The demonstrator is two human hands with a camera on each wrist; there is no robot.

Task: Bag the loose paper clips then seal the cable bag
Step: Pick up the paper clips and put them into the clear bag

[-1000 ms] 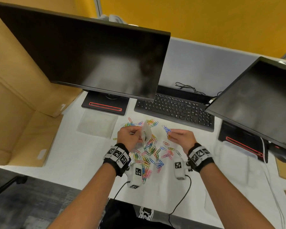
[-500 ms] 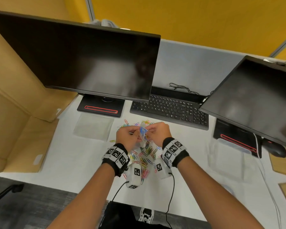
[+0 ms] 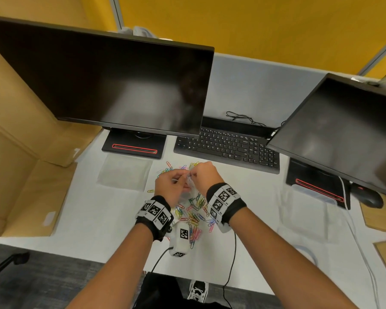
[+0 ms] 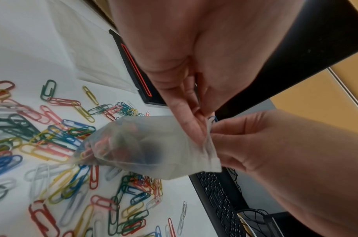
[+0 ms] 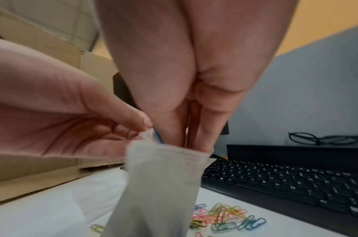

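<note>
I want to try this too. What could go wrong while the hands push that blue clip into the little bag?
1. The left hand pinches only one edge of the bag, so the mouth could fold shut and the blue clip in the right hand might miss.
2. The bag hangs tilted with clips already inside; if it tips further, they could slide out.
3. It hangs over the loose clips on the desk, so a dropped clip would be hard to spot.

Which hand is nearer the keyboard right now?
Right. The right hand is at the bag mouth, just in front of the keyboard; the left hand is farther left.
</note>
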